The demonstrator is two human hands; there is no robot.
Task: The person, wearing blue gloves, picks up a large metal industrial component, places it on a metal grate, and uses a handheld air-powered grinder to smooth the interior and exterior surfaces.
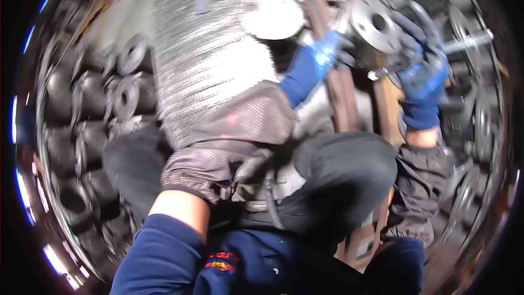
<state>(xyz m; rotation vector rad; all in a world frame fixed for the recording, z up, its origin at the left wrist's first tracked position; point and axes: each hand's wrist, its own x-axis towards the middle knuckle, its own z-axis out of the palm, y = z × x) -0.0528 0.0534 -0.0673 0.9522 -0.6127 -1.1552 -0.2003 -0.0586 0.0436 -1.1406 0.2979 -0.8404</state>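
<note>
Steel castings (93,125), grey and flanged, stack up along the left, with a rusty frame (338,93) running up the middle. Smaller now: a flanged valve body (382,24) sits on that frame at top right, both blue-gloved hands on it. Right hand (423,79) wraps its near side, clenched on it; left hand (322,54) presses the flange edge, grip blurred, I cannot tell how firmly. Looks like positioning work, and steadying that heavy piece squarely seems the need.
</note>
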